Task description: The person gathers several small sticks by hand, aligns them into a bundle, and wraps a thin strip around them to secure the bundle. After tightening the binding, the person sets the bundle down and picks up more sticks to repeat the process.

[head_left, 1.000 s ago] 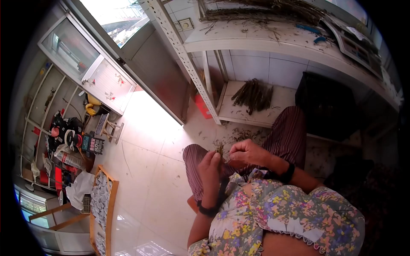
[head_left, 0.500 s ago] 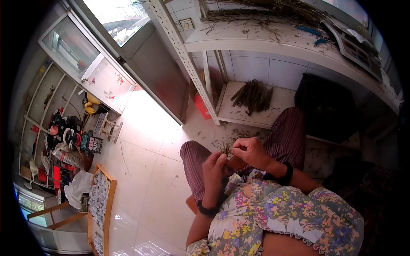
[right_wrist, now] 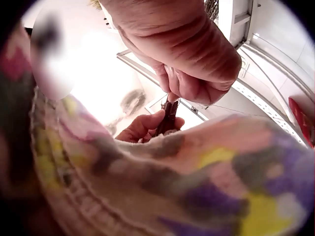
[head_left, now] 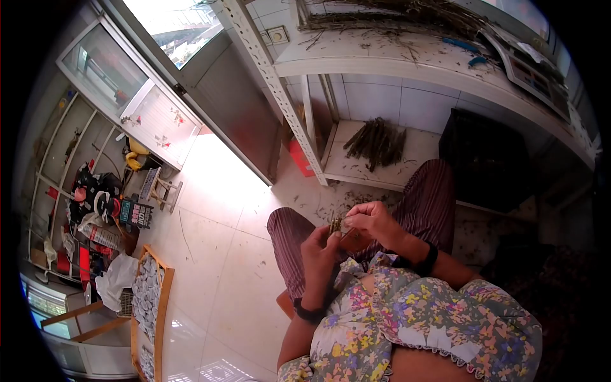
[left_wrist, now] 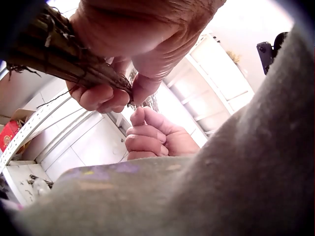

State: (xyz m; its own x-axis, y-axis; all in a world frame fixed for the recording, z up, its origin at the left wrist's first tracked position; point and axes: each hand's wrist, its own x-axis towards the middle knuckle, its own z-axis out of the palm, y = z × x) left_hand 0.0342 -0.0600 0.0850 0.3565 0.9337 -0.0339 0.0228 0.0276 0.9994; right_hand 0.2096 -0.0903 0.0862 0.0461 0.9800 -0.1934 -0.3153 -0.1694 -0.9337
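Note:
In the head view the left hand (head_left: 318, 254) grips a small bundle of dry stems (head_left: 335, 224) above the lap, its cut ends pointing up. The left wrist view shows the bundle (left_wrist: 64, 56) running between the thumb and curled fingers of the left hand (left_wrist: 142, 39). Beside the bundle's end, the right hand (head_left: 377, 224) has its thumb and index finger pressed together and the other fingers curled. Whether a thin strand lies in that pinch, I cannot tell. From the right wrist, the right hand (right_wrist: 182, 54) is close to the dark stem ends (right_wrist: 170, 112).
A pile of short stems (head_left: 375, 144) lies on the lower shelf, near a black bin (head_left: 484, 159). Long dry stalks (head_left: 394, 22) and a blue tool (head_left: 459, 44) are on the upper shelf. Plant scraps litter the floor. A wooden-framed tray (head_left: 167, 299) stands at left.
Both hands have risen slightly, and the left hand has shifted right with the bundle, whose ends now show more. The right hand has moved a little around the bundle's tip.

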